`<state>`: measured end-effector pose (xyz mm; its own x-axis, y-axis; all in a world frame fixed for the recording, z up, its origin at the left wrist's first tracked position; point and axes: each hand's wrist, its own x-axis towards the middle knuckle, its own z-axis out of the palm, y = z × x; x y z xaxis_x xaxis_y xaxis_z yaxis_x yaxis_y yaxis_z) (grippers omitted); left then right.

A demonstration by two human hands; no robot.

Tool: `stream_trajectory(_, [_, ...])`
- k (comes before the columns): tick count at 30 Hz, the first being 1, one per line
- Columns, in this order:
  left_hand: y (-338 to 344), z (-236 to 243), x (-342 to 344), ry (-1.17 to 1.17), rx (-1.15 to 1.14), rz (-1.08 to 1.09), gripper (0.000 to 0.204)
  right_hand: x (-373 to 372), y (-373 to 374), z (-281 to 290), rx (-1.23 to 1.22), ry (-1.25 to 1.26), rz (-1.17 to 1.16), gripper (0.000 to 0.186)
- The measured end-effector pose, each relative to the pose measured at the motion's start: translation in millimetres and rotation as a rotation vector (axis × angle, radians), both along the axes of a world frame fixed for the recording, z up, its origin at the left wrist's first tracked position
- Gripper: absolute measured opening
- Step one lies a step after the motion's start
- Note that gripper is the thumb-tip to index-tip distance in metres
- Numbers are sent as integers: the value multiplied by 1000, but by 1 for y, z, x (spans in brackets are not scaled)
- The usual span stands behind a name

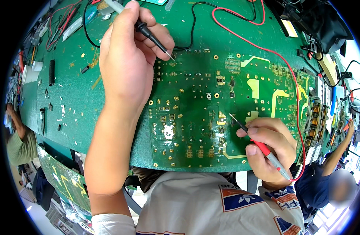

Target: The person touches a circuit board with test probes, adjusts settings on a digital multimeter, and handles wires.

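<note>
A large green circuit board point(195, 113) lies on the green work surface in front of me, its solder pads and yellow copper areas facing up. My left hand point(127, 51) grips a black test probe point(150, 36) over the board's far left corner. That probe's metal tip points down at the pads there; whether it touches is hard to tell. Between the fingers of my right hand point(272, 147) is a red test probe point(262, 147), slanting up and left. Its fine tip ends close to a group of pads near the board's middle; contact cannot be made out.
A red lead point(282, 58) loops across the board's right side. A black lead point(192, 23) crosses the far surface. Loose bits and a black tube point(51, 72) lie at left. Transformers point(316, 111) line the right. Other people sit at both sides; another board point(62, 176) is lower left.
</note>
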<state>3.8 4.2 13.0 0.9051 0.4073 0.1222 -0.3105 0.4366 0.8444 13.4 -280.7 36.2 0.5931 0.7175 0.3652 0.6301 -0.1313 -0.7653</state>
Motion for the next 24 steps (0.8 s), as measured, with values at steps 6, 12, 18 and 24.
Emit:
stream_trajectory(6, [2, 1, -1, 7, -19, 5, 29, 2, 0, 1, 9, 28, 35, 25])
stream_trajectory(12, [3, 2, -3, 20, -86, 34, 28, 1, 2, 3, 16, 46, 27, 21])
stream_trajectory(18, [4, 0, -1, -5, -90, 79, 30, -1, 1, 4, -5, 35, 24, 20])
stream_trajectory(24, [6, -2, 1, -14, -103, 91, 30, -1, 2, 6, -28, 10, 29, 18])
